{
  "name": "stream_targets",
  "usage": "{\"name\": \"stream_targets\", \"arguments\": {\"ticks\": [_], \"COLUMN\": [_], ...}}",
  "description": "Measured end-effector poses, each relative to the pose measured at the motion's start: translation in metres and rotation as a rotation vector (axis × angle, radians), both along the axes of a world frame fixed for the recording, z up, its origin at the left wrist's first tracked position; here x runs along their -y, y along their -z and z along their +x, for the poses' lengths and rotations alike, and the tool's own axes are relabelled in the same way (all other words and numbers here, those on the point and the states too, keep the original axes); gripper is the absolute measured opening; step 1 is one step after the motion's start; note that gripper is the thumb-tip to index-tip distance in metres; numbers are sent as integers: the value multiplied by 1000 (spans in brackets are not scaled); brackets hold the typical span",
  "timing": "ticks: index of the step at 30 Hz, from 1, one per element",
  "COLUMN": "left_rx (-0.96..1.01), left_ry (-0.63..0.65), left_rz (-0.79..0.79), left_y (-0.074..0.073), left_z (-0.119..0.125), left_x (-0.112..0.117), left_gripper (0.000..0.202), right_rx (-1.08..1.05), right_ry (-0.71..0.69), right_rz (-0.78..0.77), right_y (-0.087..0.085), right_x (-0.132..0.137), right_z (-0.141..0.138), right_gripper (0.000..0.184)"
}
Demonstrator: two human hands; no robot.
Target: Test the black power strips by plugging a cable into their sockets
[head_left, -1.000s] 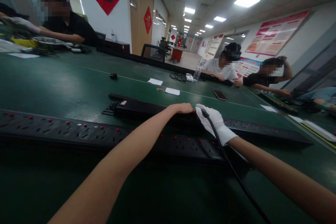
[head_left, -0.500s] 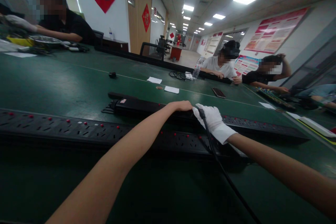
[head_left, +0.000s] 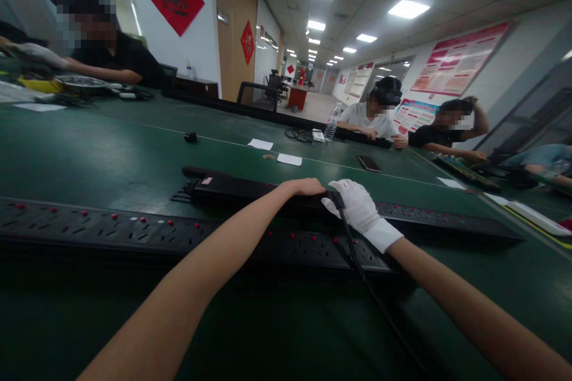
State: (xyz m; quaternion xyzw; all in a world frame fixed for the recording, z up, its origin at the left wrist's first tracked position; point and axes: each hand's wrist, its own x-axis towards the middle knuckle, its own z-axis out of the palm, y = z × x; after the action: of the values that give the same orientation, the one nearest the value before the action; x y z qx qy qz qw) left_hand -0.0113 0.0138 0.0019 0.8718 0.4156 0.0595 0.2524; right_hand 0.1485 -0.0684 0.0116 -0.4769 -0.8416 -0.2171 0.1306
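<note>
Two long black power strips with small red buttons lie across the green table. My left hand (head_left: 308, 186) is bare and wraps over the far power strip (head_left: 235, 189), its fingertips partly hidden. Just to its right, my right hand (head_left: 355, 205) wears a white glove and is closed around a black plug (head_left: 337, 200) at the far strip. A black cable (head_left: 357, 262) runs from the plug down toward me. My left forearm crosses above the near power strip (head_left: 98, 223) and hides part of it. Whether the plug sits in a socket is hard to make out.
Beyond the strips lie white paper slips (head_left: 289, 159), a small black object (head_left: 190, 137), a phone (head_left: 369, 162) and a water bottle (head_left: 332, 123). Co-workers sit at the far left and far right. A metal bowl (head_left: 83, 81) stands at the left.
My right hand with the plug has shifted slightly left, closer to my left hand. The whole view has tilted a little; the left hand keeps its place on the strip.
</note>
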Motion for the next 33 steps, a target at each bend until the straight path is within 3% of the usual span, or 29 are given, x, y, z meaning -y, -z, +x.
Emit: {"name": "stream_targets", "arguments": {"ticks": [4, 11, 18, 33], "left_rx": [-13, -5, 82, 228], "left_ry": [-16, -10, -1, -27], "left_rz": [-3, -47, -173, -351], "left_y": [-3, -1, -1, -3], "left_z": [0, -1, -9, -20], "left_x": [2, 1, 1, 0], "left_gripper": [37, 40, 46, 36], "right_rx": [-28, -99, -104, -70], "right_ry": [-12, 44, 50, 99], "right_rz": [-39, -108, -145, -145], "right_y": [0, 10, 7, 4], "right_x": [-3, -9, -10, -5], "right_z": [-2, 2, 5, 4], "right_gripper": [33, 29, 35, 49]}}
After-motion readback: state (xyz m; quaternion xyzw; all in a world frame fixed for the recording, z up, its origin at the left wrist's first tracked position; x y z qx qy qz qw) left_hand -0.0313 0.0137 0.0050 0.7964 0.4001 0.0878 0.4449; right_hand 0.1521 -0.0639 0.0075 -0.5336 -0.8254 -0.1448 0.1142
